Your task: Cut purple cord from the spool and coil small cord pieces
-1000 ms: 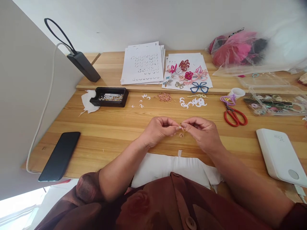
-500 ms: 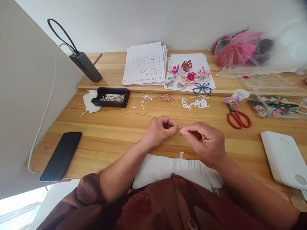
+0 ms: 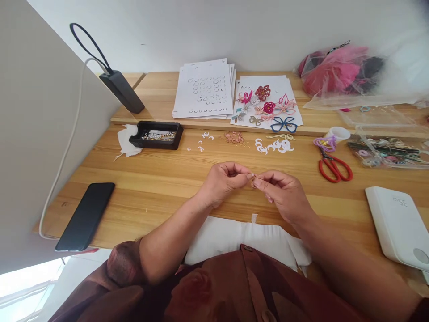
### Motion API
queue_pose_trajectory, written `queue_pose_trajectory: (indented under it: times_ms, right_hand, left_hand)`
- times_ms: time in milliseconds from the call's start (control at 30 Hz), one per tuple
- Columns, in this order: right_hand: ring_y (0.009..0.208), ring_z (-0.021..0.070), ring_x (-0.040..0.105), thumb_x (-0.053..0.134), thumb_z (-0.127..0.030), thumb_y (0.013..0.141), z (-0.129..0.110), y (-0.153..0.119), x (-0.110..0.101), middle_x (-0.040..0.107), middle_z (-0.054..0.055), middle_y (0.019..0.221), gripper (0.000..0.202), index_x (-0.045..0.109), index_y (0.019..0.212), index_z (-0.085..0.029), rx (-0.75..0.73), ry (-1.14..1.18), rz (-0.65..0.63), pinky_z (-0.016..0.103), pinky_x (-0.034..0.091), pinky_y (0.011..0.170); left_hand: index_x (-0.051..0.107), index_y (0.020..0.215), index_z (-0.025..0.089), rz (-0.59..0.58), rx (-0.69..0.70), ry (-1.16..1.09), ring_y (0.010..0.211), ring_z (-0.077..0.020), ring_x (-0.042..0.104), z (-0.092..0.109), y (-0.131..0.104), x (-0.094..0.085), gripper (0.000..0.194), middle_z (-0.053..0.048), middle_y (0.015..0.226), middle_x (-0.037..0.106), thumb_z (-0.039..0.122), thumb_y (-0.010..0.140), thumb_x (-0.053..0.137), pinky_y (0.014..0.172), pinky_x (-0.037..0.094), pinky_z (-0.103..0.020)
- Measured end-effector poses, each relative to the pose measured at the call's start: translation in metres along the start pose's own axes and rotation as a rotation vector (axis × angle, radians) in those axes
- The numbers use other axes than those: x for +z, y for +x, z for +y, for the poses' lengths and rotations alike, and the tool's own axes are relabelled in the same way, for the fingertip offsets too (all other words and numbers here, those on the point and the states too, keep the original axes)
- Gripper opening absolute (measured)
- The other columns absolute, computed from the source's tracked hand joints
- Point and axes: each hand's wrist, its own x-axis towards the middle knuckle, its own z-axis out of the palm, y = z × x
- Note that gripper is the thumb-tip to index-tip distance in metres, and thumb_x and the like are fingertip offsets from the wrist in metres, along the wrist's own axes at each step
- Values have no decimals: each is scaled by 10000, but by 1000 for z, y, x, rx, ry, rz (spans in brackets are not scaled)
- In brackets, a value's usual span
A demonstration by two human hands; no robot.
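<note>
Close together over the table's front part, both hands pinch at one small spot. My left hand (image 3: 223,183) has thumb and forefinger pressed together on a tiny white and brownish piece (image 3: 253,184). From the other side my right hand (image 3: 283,192) grips the same piece between thumb and forefinger, its other fingers curled. Fingertips cover most of it, so its exact kind cannot be made out. Beyond the hands lie white paper crescents (image 3: 283,146), a few smaller white crescents (image 3: 201,149) and a cluster of copper-coloured thread-wrapped crescents (image 3: 233,137).
Red-handled scissors (image 3: 335,170) and a white power bank (image 3: 397,223) lie right. A black bead tray (image 3: 157,142) and a phone (image 3: 85,217) lie left. Behind are paper sheets (image 3: 204,107), thread flowers (image 3: 269,107) and a clear plastic box (image 3: 389,147).
My right hand has turned slightly and its fingers have shifted around the small piece, showing a brownish bit below the fingertips. My left hand keeps its pinch, nearly still.
</note>
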Motion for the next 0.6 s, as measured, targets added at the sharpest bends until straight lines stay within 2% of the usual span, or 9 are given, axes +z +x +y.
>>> queue_pose_trajectory:
  times_ms: [100, 200, 300, 367, 533, 600]
  right_hand:
    - [557, 125, 530, 817, -398, 800, 1, -8, 5, 657, -9, 631, 209, 735, 726, -220, -29, -60, -20, 275, 437, 514]
    - [596, 140, 552, 774, -330, 853, -2, -16, 5, 684, 6, 672, 152, 741, 757, -217, -134, -207, 13, 288, 434, 544]
    - [597, 139, 535, 757, -278, 878, -8, -19, 2, 690, 4, 702, 87, 750, 806, -230, -266, -354, 93, 297, 414, 555]
    - [609, 144, 544, 761, -267, 879, -11, -17, -1, 700, 7, 722, 66, 755, 818, -243, -303, -381, 119, 301, 420, 561]
    - [650, 159, 618, 786, -273, 834, -11, -6, -6, 726, 12, 727, 84, 741, 768, -248, -200, -183, 99, 304, 498, 606]
    - [609, 144, 597, 805, -286, 805, -9, -1, -6, 712, 3, 696, 99, 738, 747, -242, -138, -96, 78, 291, 484, 576]
  left_hand:
    - [730, 739, 145, 104, 23, 12, 615, -100, 553, -3, 2, 1, 290, -27, 704, 699, 386, 665, 875, 618, 443, -251]
    - [727, 741, 146, 126, 44, 83, 631, -107, 573, -3, 1, 0, 244, -32, 725, 712, 351, 695, 850, 619, 444, -246]
    - [733, 730, 145, 63, 48, 179, 627, -108, 577, -3, 0, -1, 186, -37, 736, 724, 300, 698, 830, 600, 434, -238]
    - [740, 731, 145, -5, 18, 220, 605, -104, 560, -2, -1, -1, 175, -29, 712, 713, 284, 684, 834, 572, 409, -231]
    - [759, 768, 146, -130, -50, 164, 624, -109, 567, 0, -5, -1, 212, -45, 742, 731, 313, 680, 855, 577, 391, -235]
    - [761, 764, 142, -151, -64, 120, 643, -116, 578, 1, -4, -1, 229, -64, 766, 745, 334, 685, 857, 596, 406, -243]
